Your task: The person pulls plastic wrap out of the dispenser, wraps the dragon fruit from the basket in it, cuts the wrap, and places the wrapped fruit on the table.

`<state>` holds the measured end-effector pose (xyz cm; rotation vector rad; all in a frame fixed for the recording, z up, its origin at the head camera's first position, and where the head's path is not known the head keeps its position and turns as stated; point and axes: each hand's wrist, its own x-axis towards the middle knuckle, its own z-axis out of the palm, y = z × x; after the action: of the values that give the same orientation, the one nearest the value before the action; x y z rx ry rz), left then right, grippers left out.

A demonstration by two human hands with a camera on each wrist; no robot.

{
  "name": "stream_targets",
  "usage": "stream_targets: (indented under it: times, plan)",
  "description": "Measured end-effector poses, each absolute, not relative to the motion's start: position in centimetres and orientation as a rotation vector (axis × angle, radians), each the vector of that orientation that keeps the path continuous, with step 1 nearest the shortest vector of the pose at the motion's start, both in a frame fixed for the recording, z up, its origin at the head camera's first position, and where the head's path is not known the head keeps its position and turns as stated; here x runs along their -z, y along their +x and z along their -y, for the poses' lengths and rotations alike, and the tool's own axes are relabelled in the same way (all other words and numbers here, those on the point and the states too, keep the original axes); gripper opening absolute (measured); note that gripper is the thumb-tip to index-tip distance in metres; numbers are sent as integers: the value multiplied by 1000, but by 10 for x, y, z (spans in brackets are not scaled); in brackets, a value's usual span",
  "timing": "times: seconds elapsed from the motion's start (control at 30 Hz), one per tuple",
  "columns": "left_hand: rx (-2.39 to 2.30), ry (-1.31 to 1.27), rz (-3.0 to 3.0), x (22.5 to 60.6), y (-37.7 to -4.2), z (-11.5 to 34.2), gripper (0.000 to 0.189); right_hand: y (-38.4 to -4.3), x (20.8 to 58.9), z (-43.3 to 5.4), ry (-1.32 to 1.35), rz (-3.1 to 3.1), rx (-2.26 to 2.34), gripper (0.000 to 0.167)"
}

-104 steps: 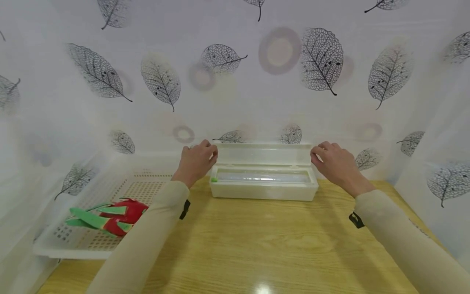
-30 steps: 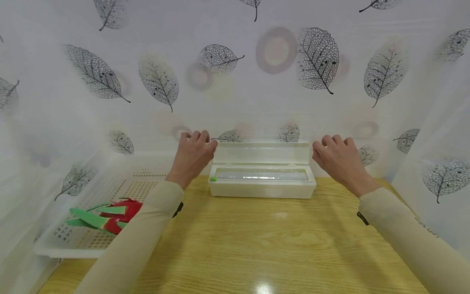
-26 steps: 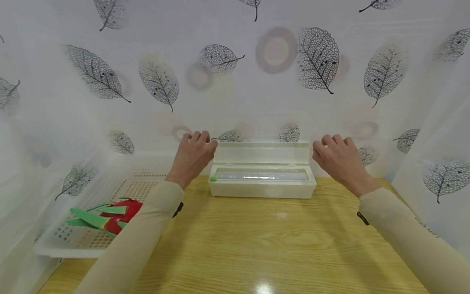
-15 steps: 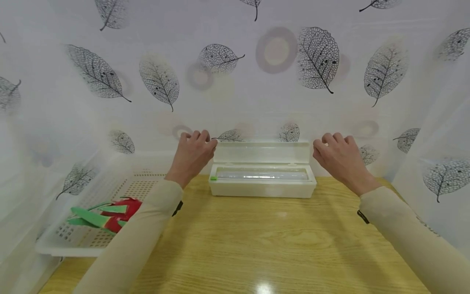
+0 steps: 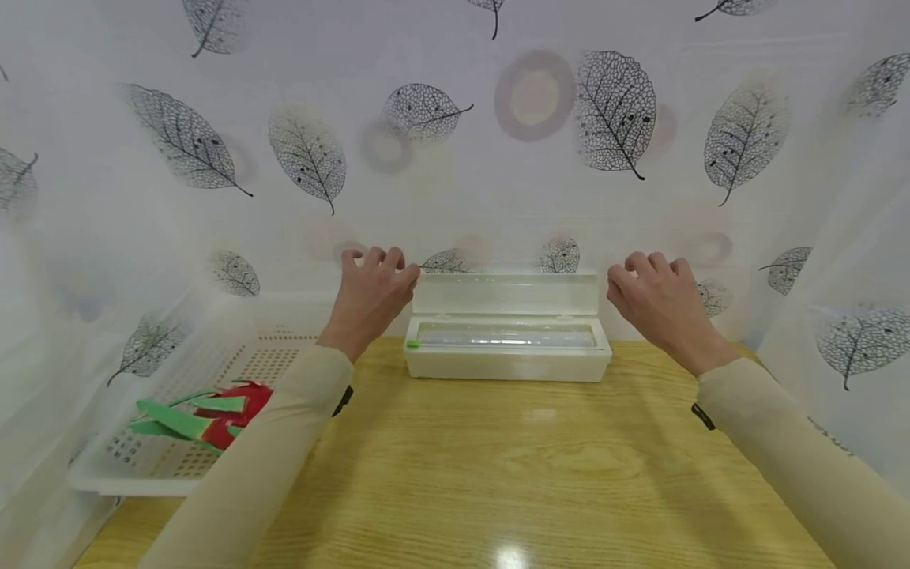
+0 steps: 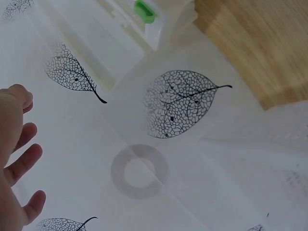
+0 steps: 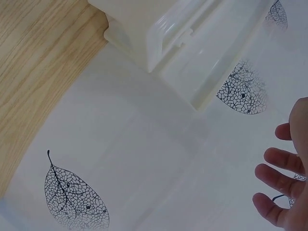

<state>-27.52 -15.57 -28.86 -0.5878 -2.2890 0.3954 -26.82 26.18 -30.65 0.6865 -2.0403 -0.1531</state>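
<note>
The left hand (image 5: 370, 299) and right hand (image 5: 659, 307) hang with fingers relaxed, loosely bent and holding nothing, just beside either end of the raised lid (image 5: 505, 295) of a white box (image 5: 508, 366) at the tabletop's (image 5: 533, 482) far middle. The left sleeve (image 5: 252, 458) hides part of the red-and-green fruit (image 5: 240, 401) at left; each wrist view crops its hand

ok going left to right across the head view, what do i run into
White plastic basket holding a red-and-green dragon fruit → the person's left grip → white cling film dispenser, lid up → right grip.
</note>
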Motion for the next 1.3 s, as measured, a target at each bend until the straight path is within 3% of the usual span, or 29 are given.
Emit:
stream_targets:
  times: [1.3]
  plan:
    - [-213, -562, 2310, 283, -276, 156, 14, -269, 301, -261, 612, 2046, 105, 16]
